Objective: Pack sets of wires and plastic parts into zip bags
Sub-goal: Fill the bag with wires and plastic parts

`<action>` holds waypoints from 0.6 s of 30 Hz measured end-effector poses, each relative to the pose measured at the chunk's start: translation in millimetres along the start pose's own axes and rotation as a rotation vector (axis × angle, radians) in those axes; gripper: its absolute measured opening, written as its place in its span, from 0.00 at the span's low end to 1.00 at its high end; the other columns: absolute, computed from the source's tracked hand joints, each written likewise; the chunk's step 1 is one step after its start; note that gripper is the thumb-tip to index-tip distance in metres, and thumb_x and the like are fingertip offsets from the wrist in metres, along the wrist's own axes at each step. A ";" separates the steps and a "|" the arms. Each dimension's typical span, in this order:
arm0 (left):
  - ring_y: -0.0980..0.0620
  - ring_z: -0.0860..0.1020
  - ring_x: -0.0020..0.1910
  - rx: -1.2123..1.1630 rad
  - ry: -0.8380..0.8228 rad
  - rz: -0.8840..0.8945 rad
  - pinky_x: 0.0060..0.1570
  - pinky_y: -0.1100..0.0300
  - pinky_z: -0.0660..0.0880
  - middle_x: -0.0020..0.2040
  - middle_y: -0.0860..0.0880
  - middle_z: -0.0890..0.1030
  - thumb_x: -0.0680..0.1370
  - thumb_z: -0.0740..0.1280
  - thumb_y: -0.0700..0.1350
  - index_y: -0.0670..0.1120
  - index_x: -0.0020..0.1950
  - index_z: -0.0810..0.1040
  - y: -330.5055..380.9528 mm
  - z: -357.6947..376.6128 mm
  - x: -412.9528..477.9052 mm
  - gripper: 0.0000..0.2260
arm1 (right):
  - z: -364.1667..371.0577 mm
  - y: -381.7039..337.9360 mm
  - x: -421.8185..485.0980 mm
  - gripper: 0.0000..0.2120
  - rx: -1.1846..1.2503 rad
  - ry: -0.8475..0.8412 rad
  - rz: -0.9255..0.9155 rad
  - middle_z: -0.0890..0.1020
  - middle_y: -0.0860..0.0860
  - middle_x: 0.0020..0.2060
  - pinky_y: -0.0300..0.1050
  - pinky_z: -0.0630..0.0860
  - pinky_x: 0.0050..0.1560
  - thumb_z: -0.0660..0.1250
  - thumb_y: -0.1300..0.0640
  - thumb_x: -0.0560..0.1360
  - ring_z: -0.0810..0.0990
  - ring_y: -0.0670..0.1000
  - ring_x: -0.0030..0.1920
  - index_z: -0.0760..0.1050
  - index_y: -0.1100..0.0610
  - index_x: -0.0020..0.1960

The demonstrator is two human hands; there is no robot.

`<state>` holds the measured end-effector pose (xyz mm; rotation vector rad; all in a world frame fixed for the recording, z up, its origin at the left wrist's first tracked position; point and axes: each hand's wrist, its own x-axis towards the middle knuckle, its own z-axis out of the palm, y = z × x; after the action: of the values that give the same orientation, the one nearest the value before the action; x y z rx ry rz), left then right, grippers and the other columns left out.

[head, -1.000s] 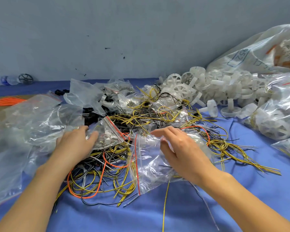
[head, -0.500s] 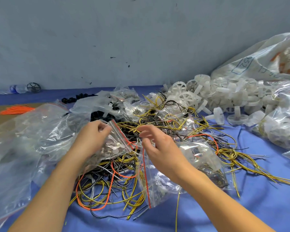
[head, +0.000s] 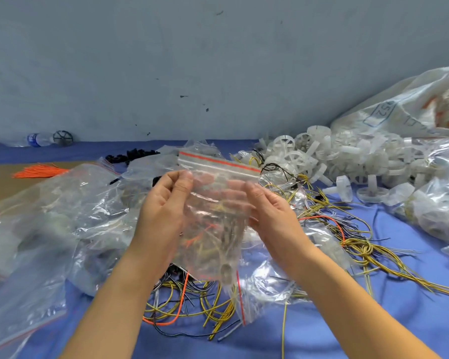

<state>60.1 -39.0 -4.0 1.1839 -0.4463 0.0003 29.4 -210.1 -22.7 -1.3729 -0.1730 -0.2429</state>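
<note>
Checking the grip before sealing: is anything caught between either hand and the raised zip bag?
Nothing visible is. The left hand and right hand hold the zip bag directly at its sides, above the loose wires on the blue cloth.

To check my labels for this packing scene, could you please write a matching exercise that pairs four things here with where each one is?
Things:
1. zip bag
2. orange wire bundle
3. white plastic wheels
4. water bottle

Places:
A. lying by the wall, far left
B. pinched between the left hand and the right hand
C. on the brown surface, left
D. piled at the right rear

Pairs: 1-B; 2-C; 3-D; 4-A
</note>
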 end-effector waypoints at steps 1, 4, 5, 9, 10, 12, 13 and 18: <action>0.45 0.84 0.48 0.001 0.014 -0.017 0.39 0.51 0.81 0.56 0.43 0.83 0.79 0.65 0.51 0.47 0.49 0.77 -2.6 0.3 -1.1 0.08 | -1.2 -3.9 -1.7 0.16 -0.013 0.015 -0.027 0.85 0.54 0.52 0.48 0.77 0.56 0.62 0.45 0.77 0.84 0.53 0.53 0.83 0.53 0.54; 0.44 0.84 0.53 0.033 -0.019 -0.028 0.42 0.50 0.82 0.58 0.45 0.83 0.78 0.66 0.53 0.47 0.54 0.76 -7.7 -1.6 -3.5 0.11 | -2.3 -14.5 -7.1 0.15 -0.143 0.030 -0.153 0.86 0.53 0.49 0.55 0.77 0.60 0.61 0.47 0.80 0.83 0.54 0.54 0.83 0.53 0.51; 0.43 0.82 0.56 0.059 -0.070 -0.021 0.47 0.47 0.81 0.59 0.44 0.82 0.78 0.66 0.54 0.46 0.57 0.76 -8.7 -2.3 -4.0 0.13 | -1.8 -17.2 -9.0 0.15 -0.177 0.011 -0.186 0.85 0.54 0.48 0.59 0.76 0.61 0.61 0.46 0.81 0.83 0.54 0.54 0.83 0.53 0.52; 0.45 0.80 0.60 0.314 -0.272 -0.053 0.59 0.45 0.76 0.60 0.46 0.82 0.78 0.68 0.55 0.47 0.65 0.77 -12.4 -0.3 -9.6 0.18 | 3.0 -24.6 -9.6 0.15 -0.119 -0.059 -0.215 0.84 0.59 0.49 0.60 0.78 0.58 0.61 0.46 0.81 0.83 0.61 0.53 0.82 0.54 0.53; 0.47 0.82 0.57 0.360 -0.275 -0.059 0.56 0.50 0.77 0.58 0.47 0.83 0.78 0.67 0.53 0.47 0.62 0.78 -12.5 1.4 -10.5 0.16 | 3.1 -26.9 -9.0 0.15 -0.062 -0.058 -0.204 0.85 0.57 0.49 0.57 0.80 0.56 0.62 0.46 0.80 0.84 0.59 0.51 0.82 0.54 0.53; 0.48 0.84 0.48 0.377 -0.235 -0.045 0.44 0.59 0.80 0.51 0.47 0.85 0.78 0.67 0.50 0.47 0.54 0.82 -10.9 4.5 -12.4 0.10 | -1.3 -31.6 -7.2 0.15 0.018 -0.035 -0.191 0.85 0.55 0.50 0.55 0.80 0.55 0.61 0.45 0.80 0.84 0.55 0.52 0.83 0.52 0.54; 0.48 0.84 0.45 0.356 -0.210 -0.042 0.40 0.59 0.81 0.49 0.46 0.86 0.77 0.67 0.50 0.47 0.51 0.83 -9.6 6.4 -12.9 0.09 | -5.1 -34.1 -5.8 0.15 0.036 -0.022 -0.192 0.85 0.54 0.52 0.55 0.79 0.56 0.61 0.46 0.80 0.84 0.55 0.53 0.82 0.52 0.56; 0.49 0.85 0.39 0.141 -0.037 -0.018 0.35 0.52 0.82 0.46 0.46 0.86 0.76 0.67 0.52 0.49 0.46 0.84 -1.6 15.4 -12.2 0.09 | -16.4 -29.2 -7.8 0.19 -0.049 -0.127 0.062 0.84 0.52 0.57 0.50 0.80 0.53 0.67 0.43 0.75 0.83 0.53 0.56 0.77 0.48 0.63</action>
<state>44.2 -50.6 -4.9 1.3286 -0.4743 -0.0055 13.6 -230.8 -0.3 -1.4404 -0.2311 -0.1089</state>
